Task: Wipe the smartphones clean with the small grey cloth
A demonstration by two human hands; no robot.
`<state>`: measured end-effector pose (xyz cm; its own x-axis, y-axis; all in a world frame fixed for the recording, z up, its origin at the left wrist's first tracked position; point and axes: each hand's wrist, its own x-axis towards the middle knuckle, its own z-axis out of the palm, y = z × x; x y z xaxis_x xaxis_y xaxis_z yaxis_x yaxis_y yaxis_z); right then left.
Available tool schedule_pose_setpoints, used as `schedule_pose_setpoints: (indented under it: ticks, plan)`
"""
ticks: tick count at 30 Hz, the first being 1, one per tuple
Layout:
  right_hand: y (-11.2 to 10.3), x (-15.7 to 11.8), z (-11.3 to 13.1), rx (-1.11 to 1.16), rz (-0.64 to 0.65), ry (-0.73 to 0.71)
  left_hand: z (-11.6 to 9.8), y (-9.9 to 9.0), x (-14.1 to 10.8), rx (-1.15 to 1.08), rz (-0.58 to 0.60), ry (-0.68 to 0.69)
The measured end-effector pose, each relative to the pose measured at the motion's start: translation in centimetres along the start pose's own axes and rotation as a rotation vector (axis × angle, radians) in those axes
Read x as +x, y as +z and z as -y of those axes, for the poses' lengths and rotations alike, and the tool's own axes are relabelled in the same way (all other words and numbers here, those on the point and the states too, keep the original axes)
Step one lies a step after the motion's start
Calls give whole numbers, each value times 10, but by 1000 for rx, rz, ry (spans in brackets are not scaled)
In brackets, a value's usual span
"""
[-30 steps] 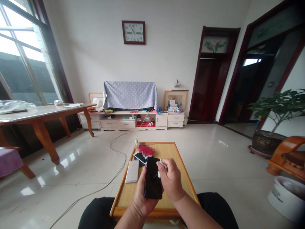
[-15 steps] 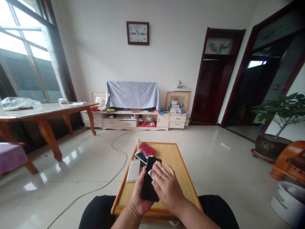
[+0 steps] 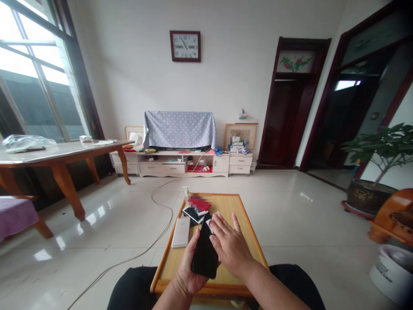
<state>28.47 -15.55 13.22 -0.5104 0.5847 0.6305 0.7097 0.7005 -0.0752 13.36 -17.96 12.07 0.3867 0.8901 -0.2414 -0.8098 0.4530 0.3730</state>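
Over the low wooden table (image 3: 226, 206), seen from your head camera, your left hand (image 3: 192, 269) cradles a black smartphone (image 3: 204, 252), fingers closed around it. Your right hand (image 3: 230, 245) lies spread at its upper edge beside a small white pad (image 3: 210, 224); whether it pinches the pad, you cannot tell. A loose hold could drop the phone onto the white smartphone (image 3: 180, 232).

Black smartphone (image 3: 204, 254): glossy, smooth glass face. White smartphone (image 3: 180, 232): smooth, satin-finish casing, metal or plastic. Low table (image 3: 229, 206): varnished wood, smooth, light sheen. Floor tiles (image 3: 290, 215): polished, highly glossy. Dotted drape (image 3: 179, 129): matt cloth.
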Motion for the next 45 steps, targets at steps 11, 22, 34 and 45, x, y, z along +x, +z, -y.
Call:
schedule_pose_setpoints:
  ticks: [11,22,34,45]
  plan:
    - [2,4,6,65,-15,-59,5,-9,6,-2,0,-6]
    - [3,-33,43,156,126,-280,-7,-24,6,12,4,-106]
    - [27,-21,-36,635,-169,423,1,-23,5,176,-17,-124]
    - [54,-61,-45,1354,-75,1121,6,-47,15,495,-48,-8]
